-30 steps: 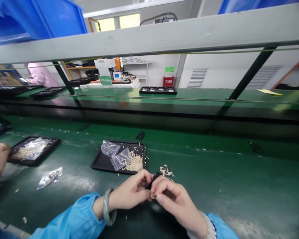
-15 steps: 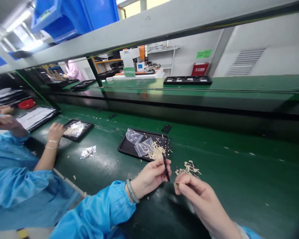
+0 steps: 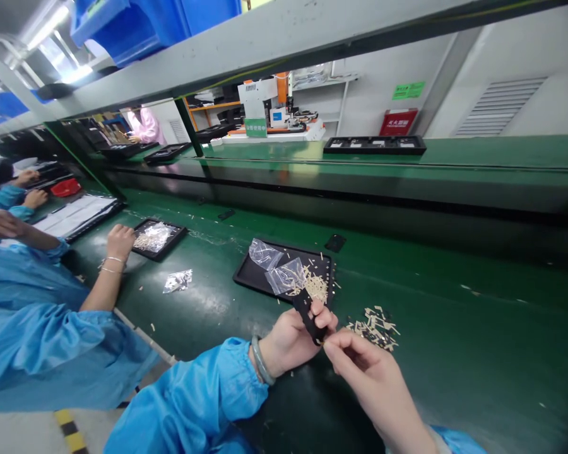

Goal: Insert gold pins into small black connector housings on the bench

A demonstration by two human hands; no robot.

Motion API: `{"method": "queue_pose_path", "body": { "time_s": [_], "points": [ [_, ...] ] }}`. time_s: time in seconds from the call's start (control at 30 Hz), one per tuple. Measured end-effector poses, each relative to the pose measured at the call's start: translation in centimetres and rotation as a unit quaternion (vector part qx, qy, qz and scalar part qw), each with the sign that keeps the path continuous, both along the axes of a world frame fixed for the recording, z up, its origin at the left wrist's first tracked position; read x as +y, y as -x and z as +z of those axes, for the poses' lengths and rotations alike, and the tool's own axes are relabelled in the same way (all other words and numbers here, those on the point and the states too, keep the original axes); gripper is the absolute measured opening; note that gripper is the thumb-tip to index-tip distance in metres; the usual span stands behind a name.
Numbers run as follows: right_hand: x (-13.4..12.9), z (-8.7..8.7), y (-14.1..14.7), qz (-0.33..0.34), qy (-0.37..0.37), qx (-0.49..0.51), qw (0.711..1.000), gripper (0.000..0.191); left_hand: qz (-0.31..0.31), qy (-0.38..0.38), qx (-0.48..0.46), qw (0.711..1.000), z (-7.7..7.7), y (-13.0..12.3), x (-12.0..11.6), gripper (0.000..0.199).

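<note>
My left hand (image 3: pixel 291 337) holds a thin black plastic part (image 3: pixel 308 316), tilted so that its flat face shows. The fingertips of my right hand (image 3: pixel 366 372) are pinched together at the part's lower end; a tiny piece between them is too small to name. Just beyond my hands lies a black tray (image 3: pixel 250 281) with clear plastic bags (image 3: pixel 286 275) and a heap of small beige strips (image 3: pixel 316 285). Right of the tray, a loose pile of beige and black bits (image 3: pixel 373 328) rests on the green bench (image 3: pixel 454 340).
A co-worker in a blue smock (image 3: pixel 33 340) sits at the left, one hand at a smaller black tray (image 3: pixel 157 253). A small clear bag (image 3: pixel 177 281) lies between us. Farther back are a flat black piece (image 3: pixel 335 243) and a raised shelf (image 3: pixel 478 151) with a long black tray (image 3: pixel 373 145).
My left hand has turned the black part from edge-on to face-on. My right fingertips have come left and now meet its lower end. The whole view has shifted slightly.
</note>
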State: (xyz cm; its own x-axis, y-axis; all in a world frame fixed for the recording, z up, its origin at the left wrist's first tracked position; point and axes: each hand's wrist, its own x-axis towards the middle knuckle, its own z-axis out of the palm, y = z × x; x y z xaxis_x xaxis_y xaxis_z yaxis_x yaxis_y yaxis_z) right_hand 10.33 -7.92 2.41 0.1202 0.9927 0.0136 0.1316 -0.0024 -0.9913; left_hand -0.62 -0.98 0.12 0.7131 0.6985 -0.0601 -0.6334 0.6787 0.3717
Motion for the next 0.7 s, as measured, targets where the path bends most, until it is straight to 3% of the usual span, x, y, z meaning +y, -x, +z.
{"method": "queue_pose_path", "body": {
  "time_s": [0.7],
  "points": [
    [-0.16, -0.55, -0.28, -0.007, -0.021, -0.062, 0.998, 0.024, 0.006, -0.024, 0.036, 0.999, 0.55, 0.04, -0.36, 0.015]
  ]
}}
